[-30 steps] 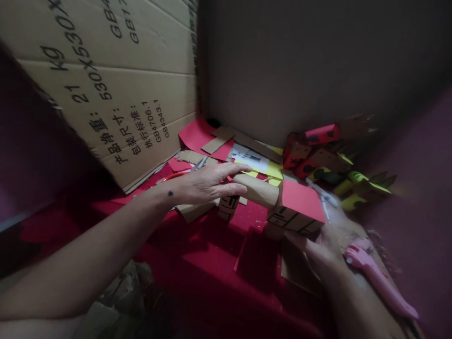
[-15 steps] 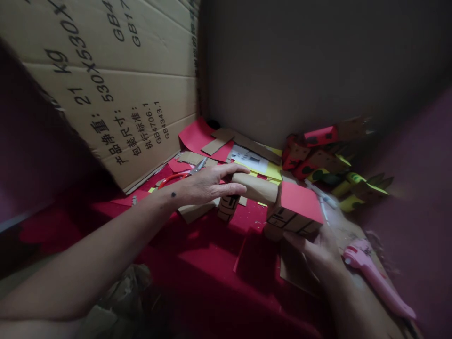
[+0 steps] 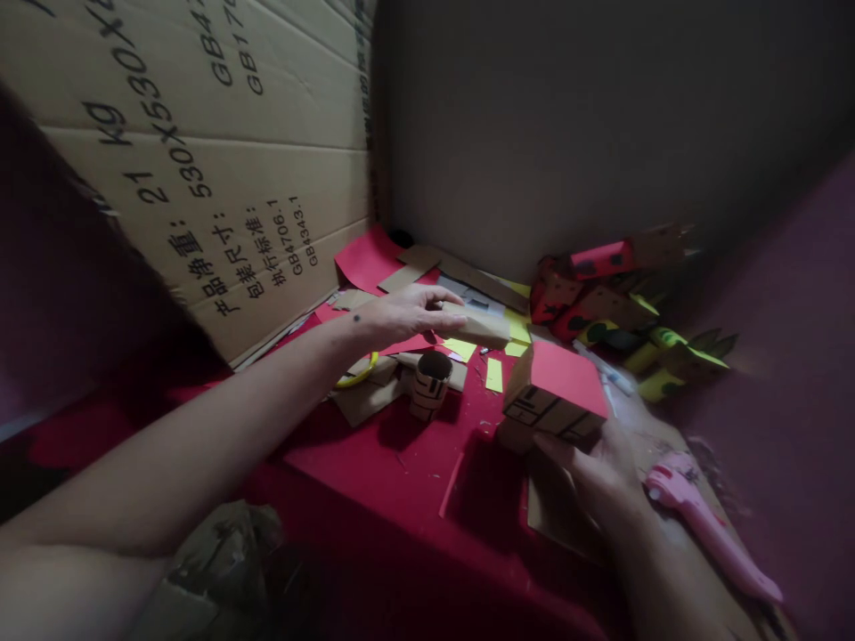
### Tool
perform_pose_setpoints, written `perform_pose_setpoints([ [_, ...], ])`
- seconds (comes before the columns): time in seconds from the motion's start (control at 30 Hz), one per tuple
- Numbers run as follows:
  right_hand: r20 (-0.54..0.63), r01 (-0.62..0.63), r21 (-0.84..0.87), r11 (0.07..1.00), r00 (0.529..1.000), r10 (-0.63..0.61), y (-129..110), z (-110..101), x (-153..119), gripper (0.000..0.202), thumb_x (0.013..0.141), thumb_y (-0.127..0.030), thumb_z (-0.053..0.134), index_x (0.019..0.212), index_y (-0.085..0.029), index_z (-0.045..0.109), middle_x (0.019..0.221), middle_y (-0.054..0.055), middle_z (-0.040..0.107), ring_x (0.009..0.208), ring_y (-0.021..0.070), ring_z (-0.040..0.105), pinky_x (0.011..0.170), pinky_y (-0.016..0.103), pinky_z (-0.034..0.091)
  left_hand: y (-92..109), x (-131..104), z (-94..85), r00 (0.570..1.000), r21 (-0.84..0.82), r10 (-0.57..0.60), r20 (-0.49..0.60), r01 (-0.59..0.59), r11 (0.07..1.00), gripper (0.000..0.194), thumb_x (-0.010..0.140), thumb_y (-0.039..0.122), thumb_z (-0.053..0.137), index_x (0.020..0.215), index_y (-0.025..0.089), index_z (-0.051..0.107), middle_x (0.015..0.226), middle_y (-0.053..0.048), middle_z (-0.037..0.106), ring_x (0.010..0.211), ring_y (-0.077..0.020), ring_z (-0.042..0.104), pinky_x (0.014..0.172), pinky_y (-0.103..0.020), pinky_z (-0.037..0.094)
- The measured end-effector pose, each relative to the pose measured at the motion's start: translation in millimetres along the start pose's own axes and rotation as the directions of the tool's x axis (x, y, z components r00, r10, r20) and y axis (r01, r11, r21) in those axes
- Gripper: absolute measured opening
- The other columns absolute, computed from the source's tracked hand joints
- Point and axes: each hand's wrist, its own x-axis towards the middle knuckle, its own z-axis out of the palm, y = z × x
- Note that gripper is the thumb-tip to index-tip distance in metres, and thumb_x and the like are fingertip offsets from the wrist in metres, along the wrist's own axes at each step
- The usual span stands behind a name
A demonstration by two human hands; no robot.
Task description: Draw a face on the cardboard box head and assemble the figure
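My left hand (image 3: 422,312) is closed on a plain brown cardboard tube (image 3: 486,328), lifted over the paper scraps. My right hand (image 3: 601,472) grips a small cardboard box (image 3: 561,378) from its near right side; the box has a red paper top and black lines drawn on its sides. Between the hands, nearer to me, a short cardboard tube (image 3: 427,392) with black markings stands upright on the red cloth (image 3: 401,481), its top open. Fingers behind the box are hidden.
A big printed cardboard panel (image 3: 267,178) rises at the left. A pink glue gun (image 3: 712,521) lies at the right. Red and yellow decorated cardboard pieces (image 3: 601,307) are piled at the back right. Yellow paper scraps (image 3: 494,374) and a cardboard strip (image 3: 468,271) lie about.
My left hand has lifted the plain tube away from the box and the short marked tube, moving it up and back. My right hand still holds the box in nearly the same place.
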Motion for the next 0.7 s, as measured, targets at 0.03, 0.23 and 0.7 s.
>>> perform_pose_setpoints([
  [0.03,-0.003,0.002,0.011,1.000,1.000,-0.002,0.6,0.4,2.5,0.079,0.068,-0.041,0.084,0.138,-0.027,0.048,0.137,0.012,0.061,0.122,0.0348,0.061,0.097,0.047,0.054,-6.5,6.5,-0.3,1.000,-0.026,-0.022,0.015,0.022,0.999,0.047,0.083,0.045,0.065,0.117,0.012,0.062,0.095,-0.009,0.069,0.081,-0.0186,0.066,0.074,-0.033,0.053],
  [0.23,-0.045,0.065,0.014,0.998,0.997,-0.064,5.8,5.4,26.5,0.076,0.068,-0.041,0.083,0.134,-0.026,0.051,0.131,0.010,0.064,0.121,0.0334,0.061,0.098,0.047,0.053,-43.8,38.8,11.2,1.000,0.229,-0.006,0.030,-0.001,0.973,0.046,0.086,0.045,0.060,0.121,0.015,0.057,0.103,-0.013,0.069,0.084,-0.0226,0.067,0.068,-0.033,0.054],
  [0.7,-0.026,0.047,-0.010,0.999,0.999,-0.047,9.1,7.4,32.8,0.081,0.062,-0.033,0.086,0.134,-0.023,0.049,0.129,0.013,0.064,0.117,0.0320,0.062,0.095,0.045,0.054,-22.9,-20.3,-15.9,0.973,0.010,-0.026,-0.228,0.029,1.000,0.043,0.091,0.046,0.053,0.118,0.014,0.062,0.107,-0.012,0.071,0.098,-0.0239,0.065,0.087,-0.039,0.051],
])
